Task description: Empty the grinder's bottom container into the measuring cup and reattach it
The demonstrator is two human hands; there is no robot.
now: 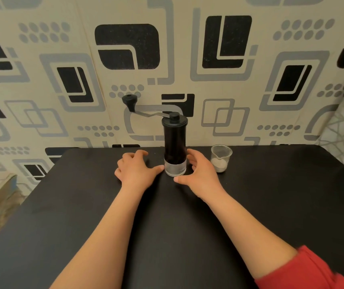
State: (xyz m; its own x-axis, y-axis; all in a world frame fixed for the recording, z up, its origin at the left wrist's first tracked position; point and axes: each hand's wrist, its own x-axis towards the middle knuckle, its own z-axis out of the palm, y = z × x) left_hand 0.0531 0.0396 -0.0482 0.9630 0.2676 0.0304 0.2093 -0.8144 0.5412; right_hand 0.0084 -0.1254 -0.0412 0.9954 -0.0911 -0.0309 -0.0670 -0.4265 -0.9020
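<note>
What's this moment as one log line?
black crank grinder upright, clear bottom container attached; left hand, right hand open beside it; clear measuring cup part-filled

Grinder [174, 140] stood on table [83, 195] near far edge, container [175, 169] fitted beneath, measuring cup [221, 158] set at its right, left hand [135, 168] laid left of grinder, right hand [202, 173] between grinder and cup.

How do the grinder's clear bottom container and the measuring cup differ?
The bottom container is fixed under the grinder's black body; the measuring cup stands alone. The measuring cup is open-topped with a spout and holds white powder; the bottom container is capped by the body. Both are clear and upright on the table.
</note>
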